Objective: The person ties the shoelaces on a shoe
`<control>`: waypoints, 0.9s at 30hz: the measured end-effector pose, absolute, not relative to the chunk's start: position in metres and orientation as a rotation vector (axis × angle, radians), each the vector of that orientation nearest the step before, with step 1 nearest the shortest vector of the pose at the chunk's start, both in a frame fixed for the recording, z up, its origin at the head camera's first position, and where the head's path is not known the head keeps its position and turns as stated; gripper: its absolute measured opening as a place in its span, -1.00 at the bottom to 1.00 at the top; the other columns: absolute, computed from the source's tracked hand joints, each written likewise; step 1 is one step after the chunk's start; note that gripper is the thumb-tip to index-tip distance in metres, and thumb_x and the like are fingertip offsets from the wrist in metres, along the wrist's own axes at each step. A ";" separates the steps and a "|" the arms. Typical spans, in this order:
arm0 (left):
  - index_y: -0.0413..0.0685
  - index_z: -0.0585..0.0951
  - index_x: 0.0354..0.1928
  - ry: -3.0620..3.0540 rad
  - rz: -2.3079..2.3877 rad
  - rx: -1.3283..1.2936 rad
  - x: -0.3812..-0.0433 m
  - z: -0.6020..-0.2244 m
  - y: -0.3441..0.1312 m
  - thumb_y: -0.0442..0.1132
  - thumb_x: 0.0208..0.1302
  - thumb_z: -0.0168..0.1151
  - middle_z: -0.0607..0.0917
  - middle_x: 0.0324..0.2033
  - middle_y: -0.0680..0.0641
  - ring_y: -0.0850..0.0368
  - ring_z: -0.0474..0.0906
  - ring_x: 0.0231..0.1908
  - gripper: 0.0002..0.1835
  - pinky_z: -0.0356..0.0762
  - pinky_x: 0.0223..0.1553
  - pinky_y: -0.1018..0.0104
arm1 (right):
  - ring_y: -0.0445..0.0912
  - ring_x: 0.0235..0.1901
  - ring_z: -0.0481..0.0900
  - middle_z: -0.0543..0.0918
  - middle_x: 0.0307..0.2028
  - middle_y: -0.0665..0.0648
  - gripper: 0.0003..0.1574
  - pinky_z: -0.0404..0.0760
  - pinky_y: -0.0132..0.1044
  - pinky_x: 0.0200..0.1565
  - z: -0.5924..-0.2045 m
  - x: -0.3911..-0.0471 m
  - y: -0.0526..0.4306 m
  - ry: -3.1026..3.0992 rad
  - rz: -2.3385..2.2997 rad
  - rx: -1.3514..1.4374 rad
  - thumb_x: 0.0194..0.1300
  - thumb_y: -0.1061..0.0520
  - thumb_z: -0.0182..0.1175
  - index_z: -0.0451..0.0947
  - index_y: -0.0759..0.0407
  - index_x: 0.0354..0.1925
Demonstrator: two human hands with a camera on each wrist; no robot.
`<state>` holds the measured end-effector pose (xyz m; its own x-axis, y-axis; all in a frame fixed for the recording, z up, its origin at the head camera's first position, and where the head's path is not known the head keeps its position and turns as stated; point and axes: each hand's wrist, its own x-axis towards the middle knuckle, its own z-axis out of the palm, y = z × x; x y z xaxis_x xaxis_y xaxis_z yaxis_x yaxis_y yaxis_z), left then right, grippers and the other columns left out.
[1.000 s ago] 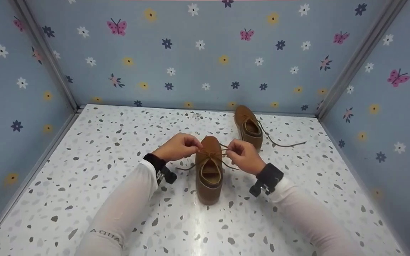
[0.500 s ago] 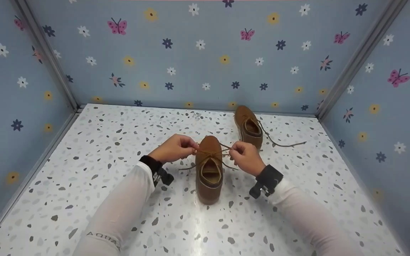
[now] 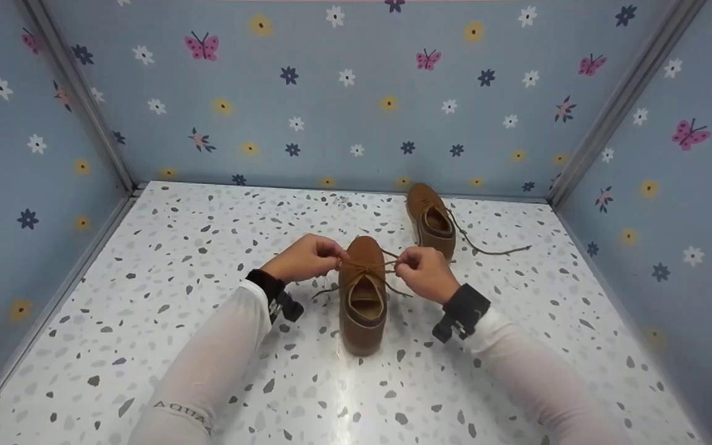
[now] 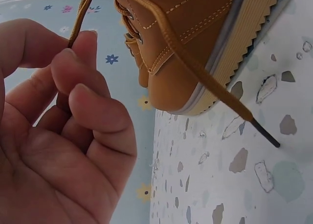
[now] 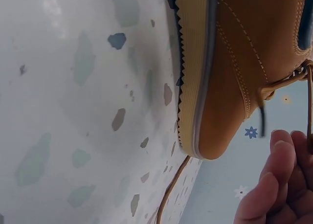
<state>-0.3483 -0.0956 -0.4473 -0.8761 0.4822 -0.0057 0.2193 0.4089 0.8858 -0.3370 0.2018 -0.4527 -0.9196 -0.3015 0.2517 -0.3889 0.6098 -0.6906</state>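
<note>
the left grip [image 3: 308,257] has edged outward; the left loose lace end [image 3: 325,290] has drawn nearer the shoe [image 3: 363,334].

The speckled white surface [image 3: 115,309] carries 2 brown shoes [image 3: 363,334], a lace [image 3: 486,251] from the farther shoe [image 3: 421,204] lying on it.

Left hand [image 4: 63,128] with a brown lace [image 4: 81,18], perhaps doubled, in its pinch beside a tan shoe [image 4: 200,21].
</note>
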 end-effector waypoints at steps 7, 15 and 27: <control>-0.02 0.77 -0.09 2.465 1.380 0.675 -0.350 -0.442 -0.087 -0.21 0.40 0.28 0.81 -0.20 -0.06 0.23 0.59 -0.29 -0.84 0.53 -0.22 0.33 | -0.23 -0.48 0.51 0.65 -0.48 -0.03 -0.91 0.48 -0.38 -0.34 -0.447 -0.340 0.200 -2.760 1.176 0.706 0.27 0.20 0.28 0.62 0.08 -0.40; -0.02 0.78 -0.15 2.503 1.287 0.702 -0.352 -0.434 -0.088 -0.20 0.37 0.40 0.80 -0.27 -0.03 0.21 0.61 -0.30 -0.90 0.56 -0.19 0.34 | -0.25 -0.58 0.41 0.50 -0.61 -0.10 -0.64 0.39 -0.39 -0.45 -0.436 -0.342 0.200 -2.729 1.107 0.774 0.32 0.03 0.46 0.58 0.06 -0.55; -0.01 0.80 -0.14 2.535 1.255 0.693 -0.348 -0.430 -0.092 -0.20 0.36 0.41 0.81 -0.28 -0.02 0.22 0.65 -0.31 -0.89 0.60 -0.20 0.33 | -0.21 -0.58 0.38 0.44 -0.63 -0.10 -0.62 0.38 -0.32 -0.41 -0.440 -0.339 0.205 -2.652 1.106 0.735 0.42 0.07 0.33 0.54 0.00 -0.56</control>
<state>-0.3481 -0.0922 -0.4300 -0.8618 0.5072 0.0044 0.3110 0.5215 0.7945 -0.3388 0.2049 -0.4404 -0.8626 -0.3744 0.3401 -0.5051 0.6021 -0.6183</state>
